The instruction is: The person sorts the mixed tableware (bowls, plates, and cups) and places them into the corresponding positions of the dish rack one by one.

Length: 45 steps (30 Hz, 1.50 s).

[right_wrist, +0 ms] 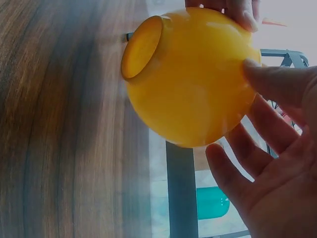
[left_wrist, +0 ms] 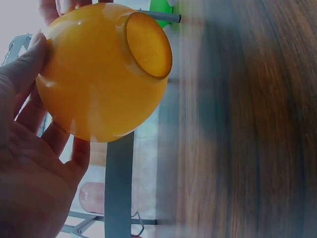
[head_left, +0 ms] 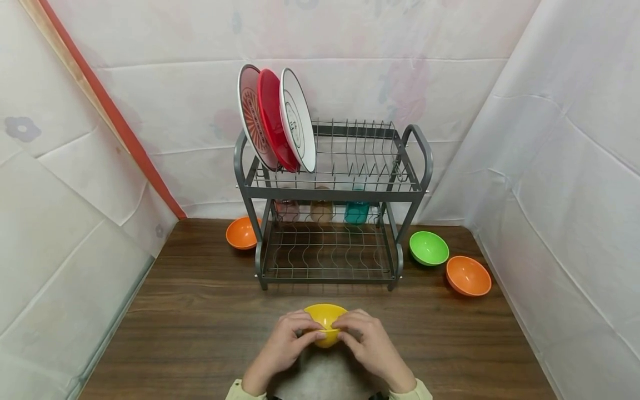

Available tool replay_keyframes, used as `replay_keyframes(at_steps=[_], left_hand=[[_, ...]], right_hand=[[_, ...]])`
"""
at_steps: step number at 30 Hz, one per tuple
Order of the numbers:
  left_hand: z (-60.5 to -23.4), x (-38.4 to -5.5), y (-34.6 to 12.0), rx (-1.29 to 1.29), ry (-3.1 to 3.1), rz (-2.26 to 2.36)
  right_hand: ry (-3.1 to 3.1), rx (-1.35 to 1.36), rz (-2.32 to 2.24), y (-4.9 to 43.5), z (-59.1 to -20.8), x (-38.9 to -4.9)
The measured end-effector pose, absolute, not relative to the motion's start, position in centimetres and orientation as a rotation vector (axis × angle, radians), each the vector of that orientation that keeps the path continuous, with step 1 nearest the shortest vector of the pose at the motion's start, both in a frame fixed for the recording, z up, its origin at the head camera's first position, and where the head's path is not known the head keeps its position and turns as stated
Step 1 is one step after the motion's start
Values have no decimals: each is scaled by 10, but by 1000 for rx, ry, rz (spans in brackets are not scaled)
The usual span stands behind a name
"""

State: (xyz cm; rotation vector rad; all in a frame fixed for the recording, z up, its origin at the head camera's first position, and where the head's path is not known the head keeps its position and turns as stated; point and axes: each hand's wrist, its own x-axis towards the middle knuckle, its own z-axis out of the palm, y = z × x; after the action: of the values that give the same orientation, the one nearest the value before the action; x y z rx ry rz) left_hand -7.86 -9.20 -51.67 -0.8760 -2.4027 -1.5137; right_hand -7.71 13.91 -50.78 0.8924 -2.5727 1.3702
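A yellow bowl (head_left: 326, 314) is held up in front of the dish rack, its rim pinched from both sides. My left hand (head_left: 289, 340) grips the left part of the rim, thumb outside and fingers at the edge. On the other side my right hand (head_left: 367, 340) pinches the rim the same way. Both wrist views show the bowl (left_wrist: 99, 74) from beneath, with its round foot raised off the wooden table. In the right wrist view the thumb presses the outer wall of the bowl (right_wrist: 193, 84).
The two-tier grey dish rack (head_left: 335, 195) carries a patterned plate (head_left: 252, 111), a red plate (head_left: 274, 119) and a white plate (head_left: 298, 125) on top. Cups, one teal (head_left: 356, 212), stand low behind. Orange bowls (head_left: 242, 233) flank the rack, with a green bowl (head_left: 429, 248) at right.
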Motion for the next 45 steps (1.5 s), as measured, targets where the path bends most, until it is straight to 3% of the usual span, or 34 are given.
replay_keyframes(at_steps=[10, 23, 37, 45], left_hand=[[-512, -75, -97, -721, -2375, -1673], [-515, -77, -100, -534, -2292, -1995], [-516, -81, -95, -112, -2333, -2142], [-517, -82, -95, -203, -2361, -2216]], right_hand=[[-2589, 696, 1447, 145, -513, -79], [-2593, 723, 1485, 146, -518, -81], [-2552, 652, 1691, 140, -521, -78], [-2501, 505, 1867, 136, -522, -76]])
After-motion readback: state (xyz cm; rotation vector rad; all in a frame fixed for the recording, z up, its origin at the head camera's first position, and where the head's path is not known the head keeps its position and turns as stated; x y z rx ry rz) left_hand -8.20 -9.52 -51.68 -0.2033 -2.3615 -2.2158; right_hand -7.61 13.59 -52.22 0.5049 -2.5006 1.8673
